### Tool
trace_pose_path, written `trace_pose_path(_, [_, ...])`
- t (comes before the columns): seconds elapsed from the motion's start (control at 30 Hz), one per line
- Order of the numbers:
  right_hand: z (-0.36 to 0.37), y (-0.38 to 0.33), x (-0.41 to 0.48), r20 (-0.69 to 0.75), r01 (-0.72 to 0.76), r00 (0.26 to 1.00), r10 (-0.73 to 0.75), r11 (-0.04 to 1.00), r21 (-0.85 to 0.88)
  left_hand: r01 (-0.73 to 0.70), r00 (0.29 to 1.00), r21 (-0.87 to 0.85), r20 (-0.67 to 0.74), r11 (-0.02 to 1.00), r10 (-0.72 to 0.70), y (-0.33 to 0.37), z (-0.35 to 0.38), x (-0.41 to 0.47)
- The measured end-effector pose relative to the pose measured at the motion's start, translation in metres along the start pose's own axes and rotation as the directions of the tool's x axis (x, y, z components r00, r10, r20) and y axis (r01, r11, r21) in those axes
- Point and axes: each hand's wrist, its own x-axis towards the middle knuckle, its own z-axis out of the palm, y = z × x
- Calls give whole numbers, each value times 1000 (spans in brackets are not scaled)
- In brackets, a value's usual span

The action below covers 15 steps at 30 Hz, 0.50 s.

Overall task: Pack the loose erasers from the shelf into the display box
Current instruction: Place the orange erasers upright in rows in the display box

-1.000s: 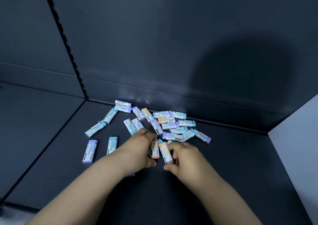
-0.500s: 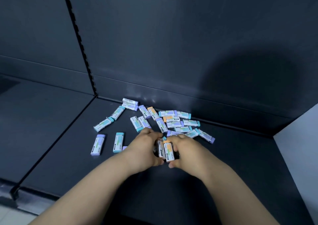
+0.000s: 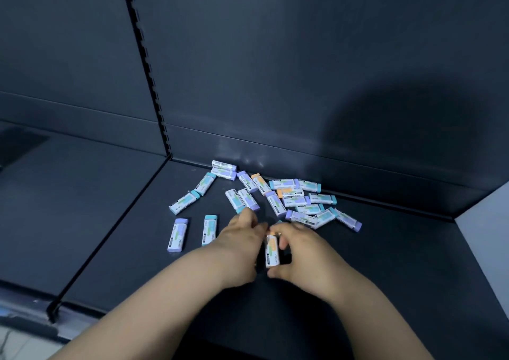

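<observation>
Several loose erasers (image 3: 289,197) in white sleeves with purple, teal or orange ends lie scattered on the dark shelf (image 3: 399,249) near its back wall. My two hands meet in front of the pile. An orange-ended eraser (image 3: 272,251) stands between them, pinched by my right hand (image 3: 305,257) between thumb and fingers. My left hand (image 3: 239,246) is curled beside it; what it holds is hidden behind its fingers. No display box is in view.
A purple-ended eraser (image 3: 177,234) and a teal-ended eraser (image 3: 209,230) lie apart at the left. A slotted upright (image 3: 146,67) divides the back wall. A pale side panel (image 3: 487,238) closes the shelf at the right. The shelf's front edge (image 3: 55,313) runs low left.
The hands have drawn together; two erasers showed between them earlier, now only one shows. The camera has moved, so the pile sits a little further right in view.
</observation>
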Motion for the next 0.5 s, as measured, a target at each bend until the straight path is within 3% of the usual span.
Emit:
trace_pose_path(0.17, [8, -5, -5, -32, -72, 997, 73, 997, 33, -43, 999, -46, 21, 998, 44, 1, -3, 6])
trace_pose_path(0.3, [5, -1, -10, -29, -114, 993, 115, 992, 50, 54, 997, -141, -39, 989, -60, -4, 2, 5])
trace_pose_path(0.4, [4, 1, -12, -19, -122, 992, 123, 990, 71, 93, 991, -66, -94, 993, -99, -5, 7, 4])
trace_pose_path(0.5, [5, 3, -12, -18, -126, 992, 128, 988, 93, 89, 988, -110, -116, 990, -102, -3, 7, 3])
